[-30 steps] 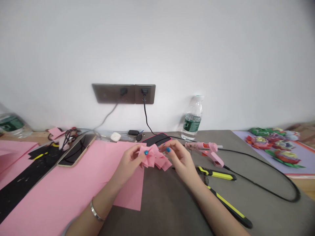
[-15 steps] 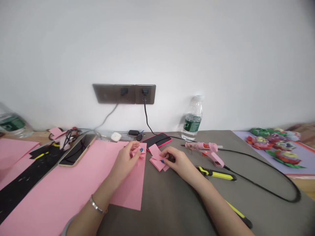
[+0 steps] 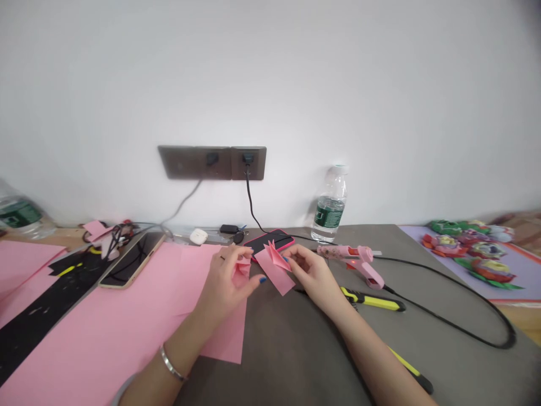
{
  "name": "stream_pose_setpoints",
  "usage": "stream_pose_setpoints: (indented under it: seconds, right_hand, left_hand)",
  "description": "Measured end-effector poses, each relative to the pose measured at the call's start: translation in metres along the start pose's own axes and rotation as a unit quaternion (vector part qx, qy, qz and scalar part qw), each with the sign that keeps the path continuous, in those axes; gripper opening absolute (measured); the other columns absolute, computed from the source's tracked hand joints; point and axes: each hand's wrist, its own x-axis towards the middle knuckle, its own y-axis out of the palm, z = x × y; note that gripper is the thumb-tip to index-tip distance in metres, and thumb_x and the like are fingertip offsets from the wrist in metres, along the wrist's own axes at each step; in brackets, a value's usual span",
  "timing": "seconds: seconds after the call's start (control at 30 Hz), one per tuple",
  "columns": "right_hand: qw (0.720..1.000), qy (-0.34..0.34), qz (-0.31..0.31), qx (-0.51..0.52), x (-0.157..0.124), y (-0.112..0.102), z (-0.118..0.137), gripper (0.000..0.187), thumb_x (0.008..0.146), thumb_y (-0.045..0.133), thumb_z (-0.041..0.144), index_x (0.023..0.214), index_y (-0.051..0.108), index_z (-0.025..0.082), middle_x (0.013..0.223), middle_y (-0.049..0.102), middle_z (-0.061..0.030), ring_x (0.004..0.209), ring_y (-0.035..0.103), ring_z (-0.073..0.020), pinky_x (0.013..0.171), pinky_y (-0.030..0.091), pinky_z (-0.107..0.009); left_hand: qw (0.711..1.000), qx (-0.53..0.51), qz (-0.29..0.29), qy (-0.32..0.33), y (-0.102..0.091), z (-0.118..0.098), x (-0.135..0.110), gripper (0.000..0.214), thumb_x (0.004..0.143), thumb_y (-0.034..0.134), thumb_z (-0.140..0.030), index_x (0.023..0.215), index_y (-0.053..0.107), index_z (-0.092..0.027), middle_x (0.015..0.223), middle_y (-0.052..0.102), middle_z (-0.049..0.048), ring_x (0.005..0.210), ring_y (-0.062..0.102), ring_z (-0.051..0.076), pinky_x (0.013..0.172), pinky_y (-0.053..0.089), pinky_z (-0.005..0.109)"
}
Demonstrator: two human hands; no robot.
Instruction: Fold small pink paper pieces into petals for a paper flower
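Observation:
My left hand (image 3: pixel 228 285) is closed round a small folded pink paper piece (image 3: pixel 242 267) over the edge of a large pink sheet (image 3: pixel 127 316). My right hand (image 3: pixel 313 273) pinches a stack of folded pink paper pieces (image 3: pixel 276 265) and holds it just above the grey table (image 3: pixel 287 349). The two hands are close together, a few centimetres apart. A bracelet sits on my left wrist.
A pink glue gun (image 3: pixel 359 260) with a black cord lies right of my hands, yellow-handled pliers (image 3: pixel 374 301) nearer. A red-cased phone (image 3: pixel 270 241), a gold phone (image 3: pixel 131 259), a water bottle (image 3: pixel 330 204) and paper flowers (image 3: pixel 473 248) lie around.
My right hand lifted the stack of pink pieces off the table and brought it toward my left hand, which moved slightly right with its small piece.

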Motion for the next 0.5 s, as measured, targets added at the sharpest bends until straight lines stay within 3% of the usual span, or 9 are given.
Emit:
stream_pose_setpoints:
  seconds: [0.13, 0.27, 0.5]
  right_hand:
    - [0.996, 0.006, 0.035, 0.086, -0.005, 0.010, 0.007, 0.018, 0.087, 0.055, 0.035, 0.083, 0.058, 0.018, 0.074, 0.057, -0.0009, 0.064, 0.052, -0.0138, 0.058, 0.040, -0.024]
    - [0.994, -0.007, 0.074, 0.083, -0.011, 0.020, 0.008, 0.013, 0.090, 0.054, 0.031, 0.087, 0.058, 0.019, 0.079, 0.057, -0.0012, 0.066, 0.051, -0.0132, 0.058, 0.039, -0.023]
    - [0.994, -0.028, 0.020, 0.107, -0.009, 0.019, 0.008, 0.015, 0.092, 0.051, 0.033, 0.085, 0.054, 0.020, 0.077, 0.053, -0.0002, 0.064, 0.047, -0.0134, 0.058, 0.038, -0.024]
  left_hand:
    - [0.994, -0.092, 0.051, -0.008, 0.009, -0.006, -0.006, 0.055, 0.077, 0.072, -0.035, 0.124, 0.045, -0.023, 0.126, 0.056, 0.0107, 0.114, 0.055, 0.026, 0.095, 0.045, 0.041]
    - [0.989, -0.142, 0.040, -0.028, 0.013, -0.008, -0.008, 0.060, 0.078, 0.070, -0.029, 0.129, 0.039, -0.022, 0.125, 0.056, 0.0123, 0.114, 0.055, 0.026, 0.096, 0.045, 0.041]
    - [0.986, -0.156, 0.040, -0.042, 0.014, -0.010, -0.007, 0.053, 0.081, 0.061, -0.019, 0.129, 0.040, -0.024, 0.119, 0.060, 0.0100, 0.102, 0.060, 0.022, 0.090, 0.047, 0.038]
